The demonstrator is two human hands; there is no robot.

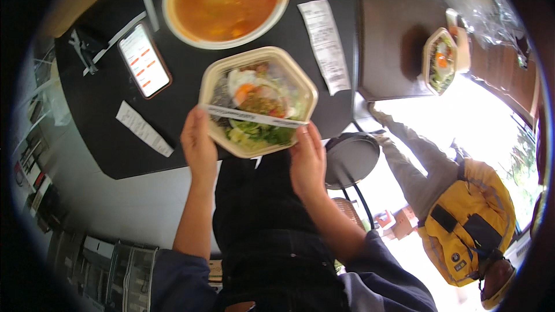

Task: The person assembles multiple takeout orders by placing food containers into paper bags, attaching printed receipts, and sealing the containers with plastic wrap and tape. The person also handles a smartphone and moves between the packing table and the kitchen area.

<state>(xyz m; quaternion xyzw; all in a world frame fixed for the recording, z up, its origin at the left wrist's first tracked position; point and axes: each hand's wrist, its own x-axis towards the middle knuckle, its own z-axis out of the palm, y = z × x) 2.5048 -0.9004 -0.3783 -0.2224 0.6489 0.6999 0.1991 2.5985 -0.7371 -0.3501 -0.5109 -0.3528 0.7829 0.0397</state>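
Observation:
Both my hands hold up a hexagonal takeaway bowl [260, 65] with a clear lid, near the edge of a black table. A fried egg, chopped greens and minced topping show through the lid. A white paper strip [256, 117] with writing crosses the lid from side to side. My left hand [199, 147] grips the bowl's left side, its thumb at one end of the strip. On the right side my right hand [308, 160] holds the bowl, its thumb by the strip's other end. Just beyond stands a large round bowl of orange-red soup [225, 4].
A lit phone [145, 60] and a printed slip [144, 130] lie at left, another slip [325, 47] at right. A second hexagonal bowl [441, 61] sits on a brown table. A round stool [352, 158] and a person in a yellow jacket [468, 221] are to the right.

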